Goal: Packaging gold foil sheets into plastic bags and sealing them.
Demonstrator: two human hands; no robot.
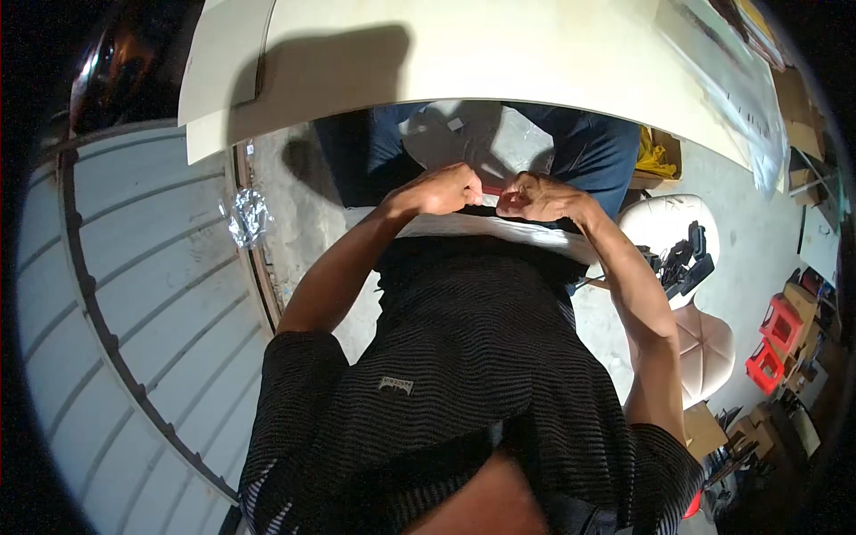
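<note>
Close together over my lap, my left hand (446, 189) and my right hand (539, 198) are both closed, knuckles up. In the narrow gap between them shows a small white piece with a red edge (489, 195), thin and pale, too small to tell its kind. The fingers of both hands seem to pinch its ends, though the fingertips are partly hidden. Just below the hands, a crumpled white sheet (508, 230), like plastic film or a bag, lies across my lap over the dark clothes.
A pale board tabletop (535, 53) curves ahead, with clear plastic bags (736, 89) on its right. On the right stand a white chair (660, 223) holding black items (691, 259), a yellow bundle in a box (657, 156) and red stools (777, 325). A shutter (152, 294) flanks the left.
</note>
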